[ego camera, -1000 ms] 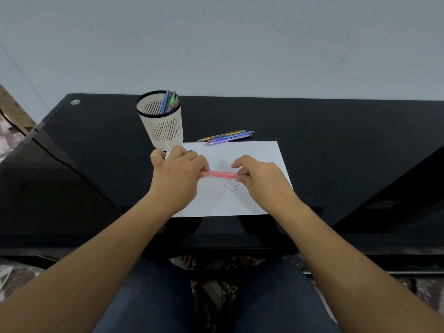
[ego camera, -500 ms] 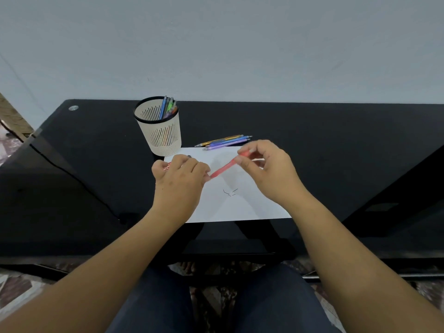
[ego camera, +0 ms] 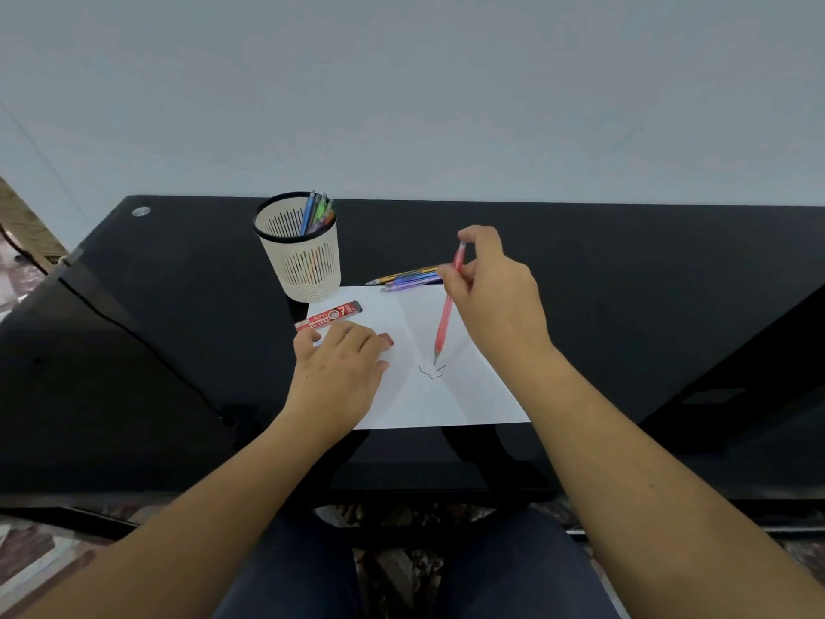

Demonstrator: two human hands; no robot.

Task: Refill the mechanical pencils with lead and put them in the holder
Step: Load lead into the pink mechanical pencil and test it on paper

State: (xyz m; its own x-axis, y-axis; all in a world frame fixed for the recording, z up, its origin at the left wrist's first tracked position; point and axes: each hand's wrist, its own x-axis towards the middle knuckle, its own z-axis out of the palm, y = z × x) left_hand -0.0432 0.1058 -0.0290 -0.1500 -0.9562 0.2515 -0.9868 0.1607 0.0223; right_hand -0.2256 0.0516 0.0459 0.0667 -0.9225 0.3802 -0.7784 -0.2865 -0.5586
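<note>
Pink see-through pencil [ego camera: 444,323], cream holder [ego camera: 308,270] with a black rim and vertical slits, red lead case [ego camera: 328,315] with white lettering, white paper [ego camera: 402,404], glossy black table [ego camera: 178,306].

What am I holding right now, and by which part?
Right hand pinches the pink mechanical pencil near its top end, tip down over the paper. Whether the left hand grips anything cannot be told.

The pink mechanical pencil [ego camera: 445,321] stands tip-down above lead pieces [ego camera: 429,373], and the red lead case [ego camera: 328,315] lies near the cream holder [ego camera: 308,270].
</note>
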